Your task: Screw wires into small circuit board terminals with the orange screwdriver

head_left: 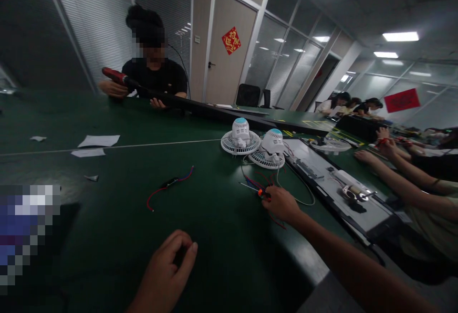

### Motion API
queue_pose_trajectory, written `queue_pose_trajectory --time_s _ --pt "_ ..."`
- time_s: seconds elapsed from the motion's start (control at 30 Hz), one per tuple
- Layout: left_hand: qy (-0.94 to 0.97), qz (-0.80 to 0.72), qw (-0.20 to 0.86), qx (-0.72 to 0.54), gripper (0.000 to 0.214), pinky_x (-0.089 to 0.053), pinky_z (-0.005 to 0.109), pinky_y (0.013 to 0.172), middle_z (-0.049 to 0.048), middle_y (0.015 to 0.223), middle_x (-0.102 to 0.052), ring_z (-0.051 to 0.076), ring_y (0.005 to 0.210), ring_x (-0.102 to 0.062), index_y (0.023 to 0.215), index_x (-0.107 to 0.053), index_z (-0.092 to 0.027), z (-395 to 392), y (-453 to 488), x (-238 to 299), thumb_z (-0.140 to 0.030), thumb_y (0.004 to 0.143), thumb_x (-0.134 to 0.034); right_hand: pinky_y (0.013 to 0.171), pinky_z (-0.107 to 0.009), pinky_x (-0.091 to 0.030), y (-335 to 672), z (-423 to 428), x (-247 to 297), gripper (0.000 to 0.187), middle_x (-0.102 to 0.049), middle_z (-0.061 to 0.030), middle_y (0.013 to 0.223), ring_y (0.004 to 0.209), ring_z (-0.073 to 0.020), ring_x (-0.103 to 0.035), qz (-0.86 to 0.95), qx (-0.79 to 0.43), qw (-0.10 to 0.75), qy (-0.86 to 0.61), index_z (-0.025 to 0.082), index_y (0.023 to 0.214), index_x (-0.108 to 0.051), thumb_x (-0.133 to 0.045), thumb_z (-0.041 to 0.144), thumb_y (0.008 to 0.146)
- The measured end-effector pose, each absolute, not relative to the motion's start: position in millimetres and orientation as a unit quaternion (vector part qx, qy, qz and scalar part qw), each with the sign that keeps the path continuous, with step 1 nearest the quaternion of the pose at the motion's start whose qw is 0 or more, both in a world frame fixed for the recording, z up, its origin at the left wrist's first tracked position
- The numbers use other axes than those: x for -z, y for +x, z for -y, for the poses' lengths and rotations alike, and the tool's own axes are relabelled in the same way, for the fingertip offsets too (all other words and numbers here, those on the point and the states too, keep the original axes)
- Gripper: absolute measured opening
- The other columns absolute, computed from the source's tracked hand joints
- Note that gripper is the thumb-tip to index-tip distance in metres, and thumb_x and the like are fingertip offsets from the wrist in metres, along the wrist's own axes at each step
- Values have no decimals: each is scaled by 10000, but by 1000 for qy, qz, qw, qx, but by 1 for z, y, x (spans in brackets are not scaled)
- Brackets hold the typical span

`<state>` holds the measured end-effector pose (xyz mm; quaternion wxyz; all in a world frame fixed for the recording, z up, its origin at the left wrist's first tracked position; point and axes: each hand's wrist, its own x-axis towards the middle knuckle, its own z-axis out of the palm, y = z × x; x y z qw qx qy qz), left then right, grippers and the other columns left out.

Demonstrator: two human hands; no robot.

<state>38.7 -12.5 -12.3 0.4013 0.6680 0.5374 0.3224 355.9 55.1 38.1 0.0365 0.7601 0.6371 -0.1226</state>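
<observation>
Right of centre, the right hand [281,203] pinches a screwdriver [261,192], seemingly handling tools; moving it calls for clearing wires [255,184]. Lower centre, left hand [170,267]: fingers loosely curled, empty.

Dim overall; ceiling lights [400,36] bright upper right, pale glare on desk [214,203] lower right, wide-angle stretch at edges, far background soft.

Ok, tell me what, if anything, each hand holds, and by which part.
Right hand: a screwdriver, by its handle. Left hand: nothing visible in its grip.
</observation>
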Motion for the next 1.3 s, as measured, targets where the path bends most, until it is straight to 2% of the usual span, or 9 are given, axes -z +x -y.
queue_pose_trajectory --time_s 0.33,0.47,0.57,0.63,0.8,0.9,0.97,1.13,1.3 --pt "558 -542 470 -416 315 -412 245 528 6 674 -561 146 589 -522 774 -603 -184 19 40 0 -482 840 -521 795 -420 -536 270 -35 -34 313 -618 -73 1199 972 -226 -644 -666 336 -93 660 170 1203 -585 -593 297 917" --pt "437 -505 591 -453 463 -385 238 477 17 719 -605 126 527 -519 954 -601 -167 17 37 0 -588 858 -435 675 -293 -519 203 -15 -32 167 -673 -14 823 739 -159 -642 -644 432 -208 596 139 913 -628 -665 285 840" --pt "417 -491 585 -492 384 -458 238 618 17 755 -616 133 666 -570 845 -601 -163 11 32 3 -537 849 -516 595 -241 -477 172 -5 -35 118 -629 32 688 632 -128 -598 -616 495 -261 555 183 758 -595 -703 229 755" --pt "406 -517 553 -512 379 -446 214 574 -3 671 -587 120 617 -549 743 -582 -159 6 27 4 -527 831 -551 570 -232 -451 166 -3 -38 132 -602 38 660 608 -120 -570 -603 519 -280 537 187 732 -600 -716 249 731" --pt "308 -506 585 -554 367 -230 166 295 -81 394 -420 84 305 -315 808 -543 -184 -6 12 3 -530 875 -442 443 -226 -347 186 2 -41 278 -490 51 578 477 -102 -444 -588 526 -288 542 196 877 -629 -489 434 907" --pt "269 -456 624 -575 335 -190 147 283 -99 344 -395 63 256 -241 818 -510 -196 -10 5 2 -519 876 -444 499 -244 -418 203 8 -39 289 -636 -9 759 544 -121 -523 -624 502 -268 536 211 979 -658 -485 432 909" --pt "255 -450 645 -563 328 -179 138 279 -96 335 -408 52 243 -241 778 -491 -195 -11 4 1 -514 856 -495 521 -262 -466 212 13 -37 311 -664 -16 714 578 -157 -587 -674 449 -240 535 235 1046 -682 -501 441 899" --pt "258 -479 654 -526 371 -200 140 253 -39 408 -548 63 234 -345 764 -490 -182 -11 7 -1 -545 841 -491 728 -336 -563 218 21 -31 302 -771 -55 991 842 -237 -722 -741 317 -266 529 286 1115 -711 -599 373 849" --pt "289 -521 603 -530 385 -244 145 270 -81 388 -472 64 247 -344 764 -509 -185 -11 8 3 -555 855 -456 661 -336 -594 212 30 -24 321 -784 -45 950 782 -237 -742 -761 283 -315 492 311 1163 -685 -611 278 852"
